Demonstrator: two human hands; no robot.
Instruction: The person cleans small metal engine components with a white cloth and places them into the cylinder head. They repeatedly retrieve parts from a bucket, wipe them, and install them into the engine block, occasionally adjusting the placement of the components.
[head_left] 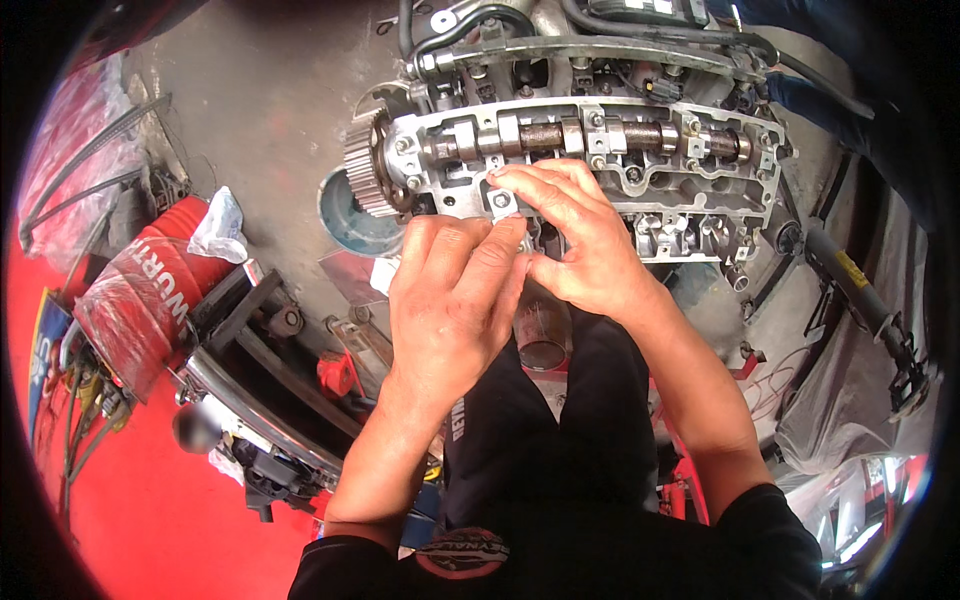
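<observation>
Both of my hands meet over the near left part of a cylinder head (690, 205) with a camshaft (545, 137) lying along it. Between them is a small silver metal cap (502, 202) with a round hole or bolt in its middle. My left hand (450, 285) is closed, its fingertips against the cap's near side. The fingers of my right hand (590, 235) curl round from the right, with the index fingertip at the cap's far edge and the thumb below. A toothed pulley (375, 165) sits at the camshaft's left end.
Hoses (480, 20) and a metal rail (600, 50) run behind the head. A blue-grey bucket (350, 215) stands on the floor at its left. Farther left is a red drum (150, 285) with plastic over it. A black strut (850, 280) stands at right.
</observation>
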